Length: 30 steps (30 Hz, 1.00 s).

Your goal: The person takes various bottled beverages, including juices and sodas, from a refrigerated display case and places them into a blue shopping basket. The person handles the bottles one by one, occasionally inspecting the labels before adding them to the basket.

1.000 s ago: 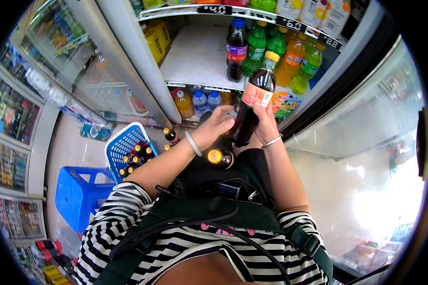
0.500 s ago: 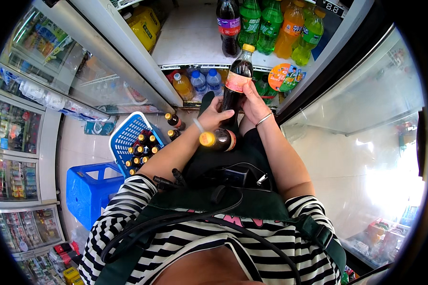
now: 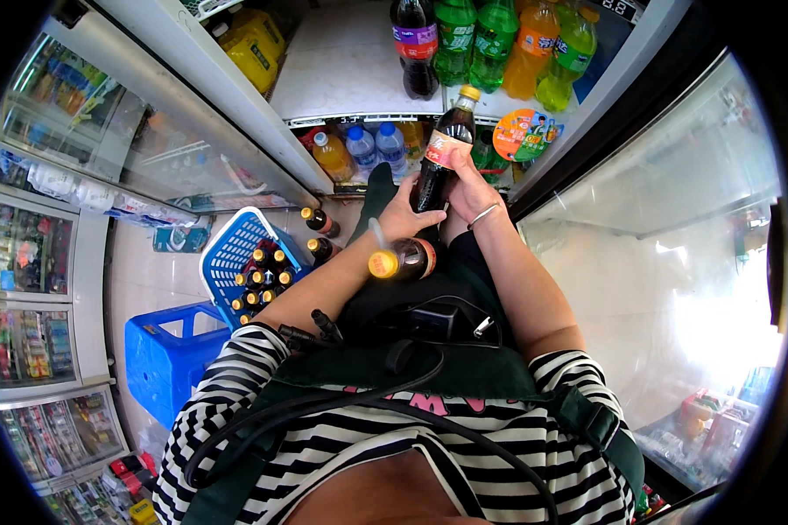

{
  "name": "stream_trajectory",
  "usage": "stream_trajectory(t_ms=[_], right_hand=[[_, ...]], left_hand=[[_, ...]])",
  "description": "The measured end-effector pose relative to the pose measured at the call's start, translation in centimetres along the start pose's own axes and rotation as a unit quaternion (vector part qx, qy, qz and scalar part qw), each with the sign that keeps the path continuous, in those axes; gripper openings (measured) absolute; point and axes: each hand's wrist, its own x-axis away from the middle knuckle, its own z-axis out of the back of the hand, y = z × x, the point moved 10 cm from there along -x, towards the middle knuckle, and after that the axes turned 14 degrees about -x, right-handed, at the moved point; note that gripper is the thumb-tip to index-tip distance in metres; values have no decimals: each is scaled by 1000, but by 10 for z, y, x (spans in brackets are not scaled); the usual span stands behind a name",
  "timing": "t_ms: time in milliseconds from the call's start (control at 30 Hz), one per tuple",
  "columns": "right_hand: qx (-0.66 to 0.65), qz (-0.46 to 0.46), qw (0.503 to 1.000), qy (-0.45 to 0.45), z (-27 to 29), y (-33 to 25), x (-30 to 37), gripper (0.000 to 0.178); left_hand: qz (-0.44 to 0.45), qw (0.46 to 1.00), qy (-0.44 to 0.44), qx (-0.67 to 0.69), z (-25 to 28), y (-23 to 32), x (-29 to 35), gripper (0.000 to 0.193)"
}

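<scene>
A dark cola bottle (image 3: pixel 447 144) with a yellow cap and a pinkish-orange label is held between both hands in front of the cooler, its cap tilted up and to the right. My right hand (image 3: pixel 472 190) is wrapped round its right side, the thumb on the label. Lower down, my left hand (image 3: pixel 409 213) grips the base from the left. A second yellow-capped cola bottle (image 3: pixel 416 259) lies sideways against my lap, close by my left wrist; what supports it is partly hidden.
On the cooler shelf (image 3: pixel 337 74) stand a purple-labelled dark bottle (image 3: pixel 414 48), green bottles (image 3: pixel 492 44) and orange soda (image 3: pixel 529 52). To the left are a blue basket (image 3: pixel 228 232) of capped bottles, loose floor bottles (image 3: pixel 320 221) and a blue stool (image 3: pixel 162 359). Open glass doors (image 3: pixel 665 192) flank me.
The held bottle has tipped a little further right, and both hands have shifted slightly with it. My left fingers sit around its base. The bottle at my lap stays almost in place.
</scene>
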Motion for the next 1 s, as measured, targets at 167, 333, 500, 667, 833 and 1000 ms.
stream_trajectory(t_ms=[167,333,500,667,833,1000], right_hand=[[-3,35,998,47,11,-4,1,56],[-40,17,999,24,2,-7,5,54],[-69,-12,997,-41,-13,-9,5,55],[-81,-44,996,16,-16,-1,6,55],[-63,-32,996,57,-9,-2,5,54],[-37,-15,998,57,12,-3,3,53]], left_hand=[[16,1000,-10,-21,-1,-3,3,89],[10,1000,-14,-8,0,-1,5,83],[61,980,-86,170,-8,-13,5,72],[35,971,-144,188,-21,-15,2,60],[55,987,-140,56,-21,-24,1,62],[25,996,-82,11,-21,-25,-5,79]])
